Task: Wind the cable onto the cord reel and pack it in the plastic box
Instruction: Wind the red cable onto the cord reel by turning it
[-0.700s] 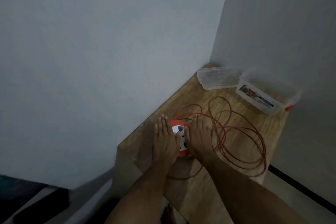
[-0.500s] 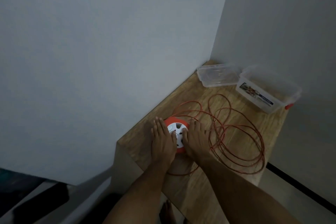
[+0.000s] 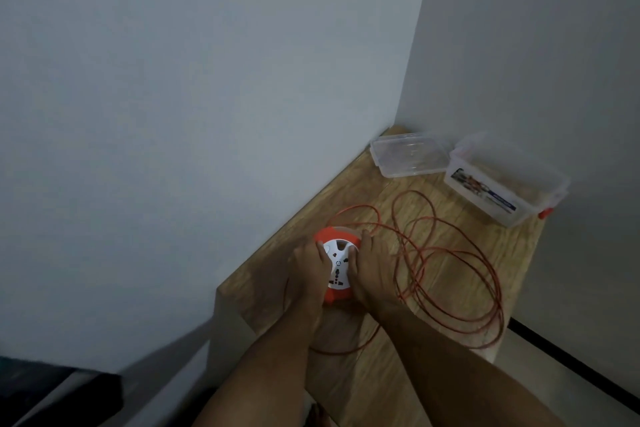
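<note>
A round orange cord reel with a white socket face [image 3: 337, 265] lies flat on the wooden tabletop [image 3: 450, 374], close to the table's left edge where it meets the pale wall. The left hand [image 3: 306, 274] presses against the reel's left side, fingers curled over the rim, with the thumb reaching onto the white face. The right hand [image 3: 372, 272] grips the opposite side in the same way, its fingertips lying along the reel's right rim. Both hands are closed around the reel, which sits squarely between them, its socket face turned up and visible in the gap between the thumbs.

The thin orange cable [image 3: 450, 274] lies unwound in several loose, overlapping loops on the tabletop to the right of the right hand, with one strand arching over the far side of the reel and another curving under the forearms toward the near edge.

At the far corner of the table, well apart from the hands, stands a clear plastic box with a printed label [image 3: 502, 184]. Its clear plastic lid [image 3: 408, 156] lies just beside it on the left.
</note>
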